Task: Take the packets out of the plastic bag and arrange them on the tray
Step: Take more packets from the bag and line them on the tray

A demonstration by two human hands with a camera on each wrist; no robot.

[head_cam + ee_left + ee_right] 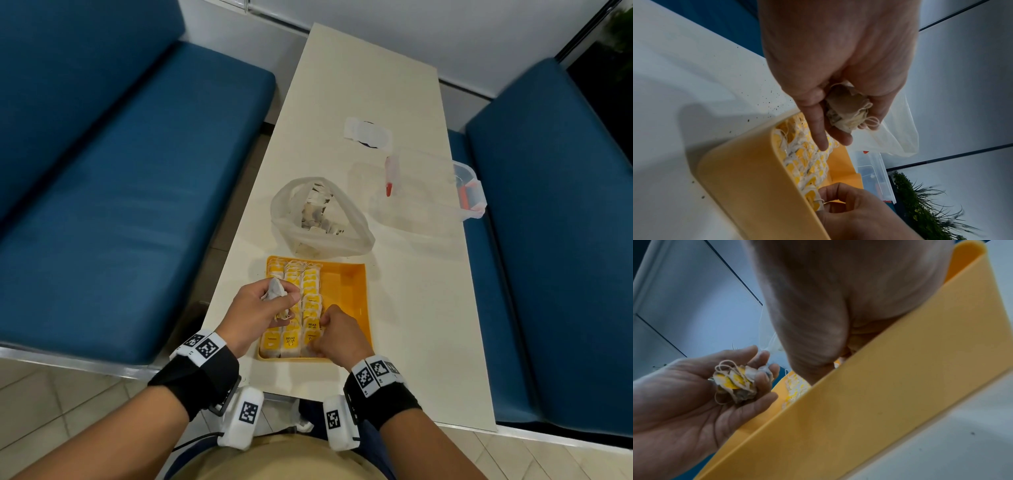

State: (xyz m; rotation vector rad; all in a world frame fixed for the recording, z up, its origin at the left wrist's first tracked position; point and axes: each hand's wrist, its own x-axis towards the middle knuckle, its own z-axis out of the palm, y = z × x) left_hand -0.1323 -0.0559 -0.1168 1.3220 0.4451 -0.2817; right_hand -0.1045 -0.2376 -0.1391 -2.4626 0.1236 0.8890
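Left hand: the left hand [255, 310] hovers over the near-left corner of the tray, fingers curled round a small bunch of soft white paper tea packets with yellow tags and loose strings [735, 382], a reserve for the rows.

Right hand: the right hand [337, 334] is down inside the shallow yellow plastic tray [349, 284], fingertips pinching one packet at the near end of the third row, just beside the left hand.

Rows in tray: three columns of laid white-and-yellow packets [294, 308] run away from the hands; the strip of tray beyond the right hand's knuckles is bare.

Plastic bag: the translucent white plastic bag [318, 219] lies past the tray's far edge, well ahead of both hands, mouth open, more packets inside.

Handling: the packets look very light, limp and easily crumpled; the strings probably snag on neighbours.

Where to grip: likely best pinched at the flat paper edge or tag, not the string, and pressed flat once laid.

Risk: a dragged string could pull the neat row askew.

Table: the cream table [376, 85] carries them all.
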